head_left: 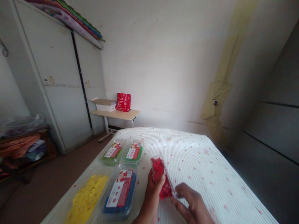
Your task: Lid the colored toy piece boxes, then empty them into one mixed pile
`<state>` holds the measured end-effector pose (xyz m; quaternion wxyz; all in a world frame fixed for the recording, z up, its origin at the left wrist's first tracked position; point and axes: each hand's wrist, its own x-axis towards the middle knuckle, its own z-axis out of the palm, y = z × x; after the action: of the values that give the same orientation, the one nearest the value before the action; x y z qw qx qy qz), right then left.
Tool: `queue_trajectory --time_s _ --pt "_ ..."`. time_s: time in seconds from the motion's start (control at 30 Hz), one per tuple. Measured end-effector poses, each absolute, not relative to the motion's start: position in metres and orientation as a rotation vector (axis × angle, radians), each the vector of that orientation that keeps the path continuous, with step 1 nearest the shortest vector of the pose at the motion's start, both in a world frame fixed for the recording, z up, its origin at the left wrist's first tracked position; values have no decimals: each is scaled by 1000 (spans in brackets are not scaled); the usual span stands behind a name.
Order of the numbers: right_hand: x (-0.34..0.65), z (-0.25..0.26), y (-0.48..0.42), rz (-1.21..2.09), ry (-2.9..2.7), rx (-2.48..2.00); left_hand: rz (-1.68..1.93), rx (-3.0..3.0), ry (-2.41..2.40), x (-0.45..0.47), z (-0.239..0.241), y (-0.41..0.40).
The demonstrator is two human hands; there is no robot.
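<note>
My left hand (154, 189) is wrapped round a clear plastic box (161, 175) full of red pieces, its thumb across the near face. The box is tilted up off the covered table. At its lower right corner, the thumb and fingers of my right hand (190, 202) pinch the clear rim. Left of my hands lies a clear box of blue pieces (120, 193) with a red and white label. Beside it is a clear container of yellow pieces (87, 197) with no label showing. What the red pieces are, I cannot make out.
Two labelled boxes, one of light green pieces (113, 152) and one of green pieces (133, 151), lie farther back. A spotted white cover (198, 165) spreads over the table. Behind stands a small table (116, 114) bearing a red bag (123, 102) and a white box (106, 106).
</note>
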<state>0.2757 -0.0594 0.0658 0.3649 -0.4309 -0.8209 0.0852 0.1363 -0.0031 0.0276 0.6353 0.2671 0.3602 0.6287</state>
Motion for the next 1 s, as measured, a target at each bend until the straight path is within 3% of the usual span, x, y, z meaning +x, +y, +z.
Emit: queue_trajectory --time_s 0.27,0.53,1.0 --pt "278 76 -63 231 -2203 -1066 1318 578 775 126 45 -20" --pt "286 45 -53 -111 -1954 -1247 1192 531 817 119 49 -25" --pt "294 43 -45 190 -1573 -1536 1463 719 1113 129 28 -14"
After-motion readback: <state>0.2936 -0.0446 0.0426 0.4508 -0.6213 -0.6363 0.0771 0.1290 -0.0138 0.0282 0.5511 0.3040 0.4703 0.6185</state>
